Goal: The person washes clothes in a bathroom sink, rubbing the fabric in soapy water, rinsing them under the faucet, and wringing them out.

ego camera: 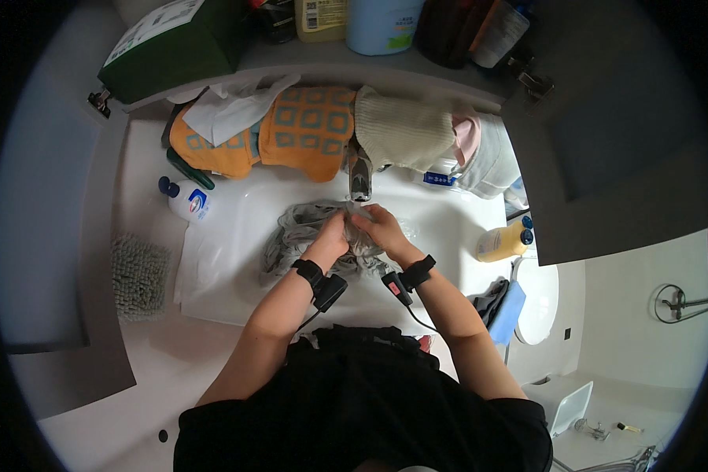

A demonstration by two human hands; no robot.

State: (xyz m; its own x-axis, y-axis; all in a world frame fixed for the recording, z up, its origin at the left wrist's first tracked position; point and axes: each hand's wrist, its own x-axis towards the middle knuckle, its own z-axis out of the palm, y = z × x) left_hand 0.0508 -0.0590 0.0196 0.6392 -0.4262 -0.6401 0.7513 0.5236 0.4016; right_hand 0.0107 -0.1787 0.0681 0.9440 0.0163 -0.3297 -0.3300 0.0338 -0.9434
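Observation:
A wet grey cloth (292, 233) lies bunched in the white washbasin (448, 224). Below the chrome faucet (360, 177), my left hand (331, 235) grips a gathered part of this cloth from the left side. My right hand (384, 229) holds the same part from the right, its thumb on top. Water runs from the spout onto the cloth between my hands. Folds of the cloth spread over the basin floor, mostly to the left, and some hang below my right hand. My fingers partly hide the gripped section.
Behind the faucet lie an orange patterned towel (307, 127) and a cream ribbed cloth (404, 130). A white pump bottle (189, 200) stands left, a yellow bottle (498, 243) right. Overhead, open cabinet doors (613, 135) flank a shelf of bottles. A toilet (537, 301) is at right.

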